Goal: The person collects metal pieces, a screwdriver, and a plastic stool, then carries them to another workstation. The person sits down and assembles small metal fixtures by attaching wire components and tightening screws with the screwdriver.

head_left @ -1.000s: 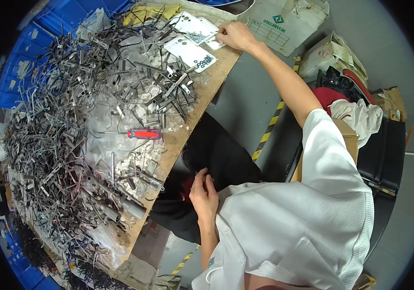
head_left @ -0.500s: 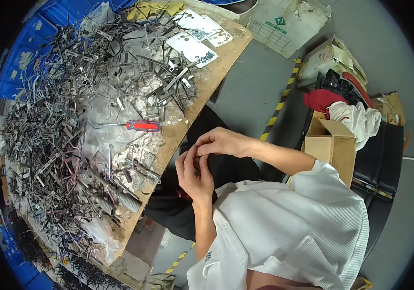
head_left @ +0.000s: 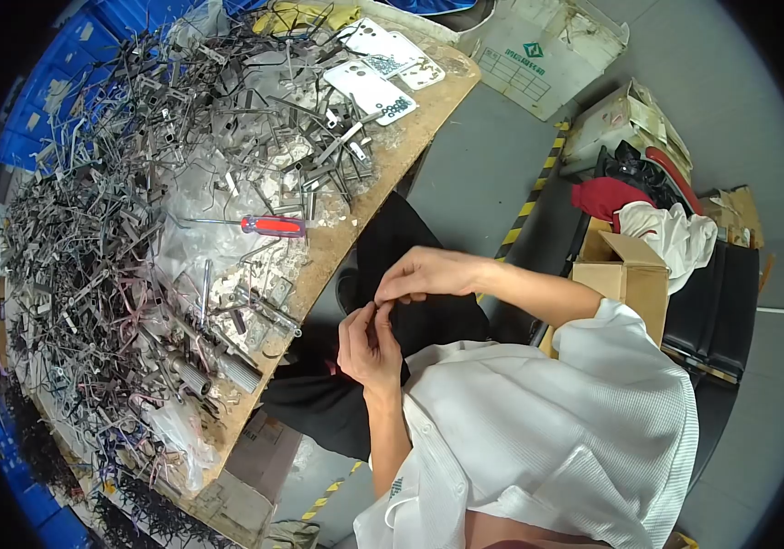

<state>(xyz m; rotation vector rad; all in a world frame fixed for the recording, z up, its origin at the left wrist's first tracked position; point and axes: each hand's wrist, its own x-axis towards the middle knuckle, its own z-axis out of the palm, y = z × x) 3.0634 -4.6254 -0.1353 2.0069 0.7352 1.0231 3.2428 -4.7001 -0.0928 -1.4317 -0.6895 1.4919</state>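
Observation:
My left hand (head_left: 369, 352) is raised off the table's near edge, above my lap, with its fingers curled and the thumb against the fingertips. Just above it, my right hand (head_left: 424, 274) bends down in a pinch, its fingertips meeting those of the left. Whatever small thing lies between the fingertips is too small and too covered to make out. On the table to the left rests a screwdriver (head_left: 273, 226) with a red and purple handle. Below it lie a thin metal rod (head_left: 206, 291) and knurled metal cylinders (head_left: 239, 372).
Dark metal strips and tubes (head_left: 90, 247) heap over the wooden table (head_left: 428, 128). White trays (head_left: 369, 91) at the far end hold small rings and parts. Blue bins (head_left: 58, 101) line the back. An open cardboard box (head_left: 625, 274) stands by a black chair (head_left: 708, 306).
My right hand has drawn slightly up and away, so the fingertips now meet at a narrower point. The left fingers have curled in a little more. The view has shifted slightly.

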